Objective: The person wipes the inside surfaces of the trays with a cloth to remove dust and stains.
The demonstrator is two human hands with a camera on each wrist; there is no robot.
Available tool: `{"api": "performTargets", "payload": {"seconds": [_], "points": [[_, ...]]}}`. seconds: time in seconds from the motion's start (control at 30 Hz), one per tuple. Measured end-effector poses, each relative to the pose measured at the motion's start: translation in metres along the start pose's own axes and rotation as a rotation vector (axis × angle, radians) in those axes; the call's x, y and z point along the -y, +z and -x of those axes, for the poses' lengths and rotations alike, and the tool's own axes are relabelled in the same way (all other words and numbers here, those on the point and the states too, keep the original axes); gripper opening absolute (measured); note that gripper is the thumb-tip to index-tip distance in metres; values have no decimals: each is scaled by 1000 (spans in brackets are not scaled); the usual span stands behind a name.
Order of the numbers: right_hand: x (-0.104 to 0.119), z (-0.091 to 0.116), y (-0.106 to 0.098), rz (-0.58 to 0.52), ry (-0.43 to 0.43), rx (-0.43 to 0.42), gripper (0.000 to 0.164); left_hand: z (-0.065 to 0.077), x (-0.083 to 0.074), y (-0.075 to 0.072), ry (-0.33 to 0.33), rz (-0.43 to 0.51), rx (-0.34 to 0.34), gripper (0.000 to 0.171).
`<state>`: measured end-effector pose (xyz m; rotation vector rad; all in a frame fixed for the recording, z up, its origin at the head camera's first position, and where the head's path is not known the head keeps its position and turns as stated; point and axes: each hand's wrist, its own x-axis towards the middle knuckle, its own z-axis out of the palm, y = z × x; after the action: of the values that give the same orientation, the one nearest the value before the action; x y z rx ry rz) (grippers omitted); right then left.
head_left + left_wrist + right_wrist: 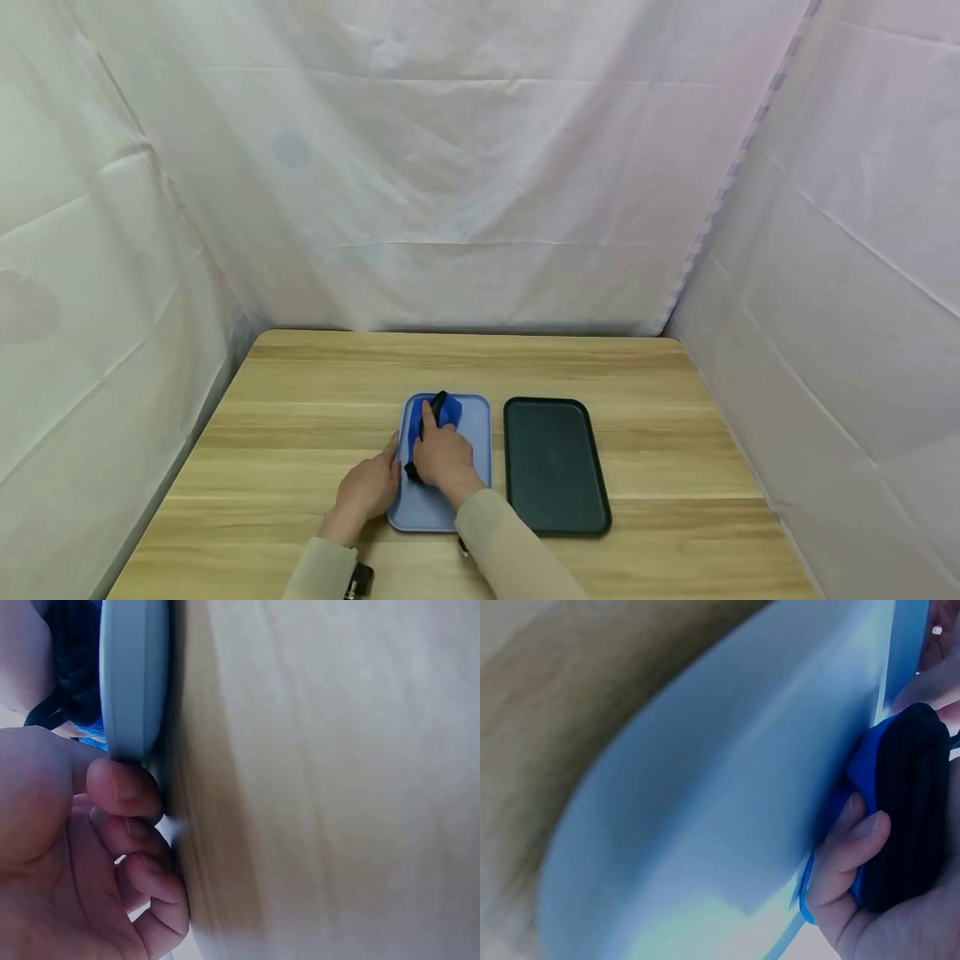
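Note:
A light blue tray [423, 518] lies on the wooden table, with a blue and black fabric bundle [452, 412] on its left half. My right hand [444, 457] grips the bundle from above, its index finger stretched along it. In the right wrist view, curled fingers [844, 855] hold the bundle's blue and black side; its exact kind cannot be told. At the tray's left side, my left hand [367, 486] holds the rim. The left wrist view shows bent fingertips [124, 787] against the rim's end, close to the tabletop.
A dark green tray [555, 467] lies just right of the light blue one, a narrow gap between them. White sheeting [480, 183] hangs behind the wooden table [660, 417] and along both sides.

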<state>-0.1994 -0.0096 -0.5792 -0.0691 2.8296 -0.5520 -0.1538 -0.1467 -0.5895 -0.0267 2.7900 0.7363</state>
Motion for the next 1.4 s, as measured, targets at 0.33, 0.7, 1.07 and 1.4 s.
{"api": "performTargets", "payload": {"seconds": [0.33,0.7,1.07,1.4], "points": [[-9,7,-2,-67,-70,-43,66,0,1,-3,-15,-9,1,57],[-21,34,-28,-161,-170,-102,64,4,-1,-4,-40,-8,-53,60],[-66,48,-49,-196,-179,-113,73,22,-45,16,41,143,-169,57],[-121,57,-64,-215,-117,-197,73,31,-86,41,185,228,-141,55]]}}
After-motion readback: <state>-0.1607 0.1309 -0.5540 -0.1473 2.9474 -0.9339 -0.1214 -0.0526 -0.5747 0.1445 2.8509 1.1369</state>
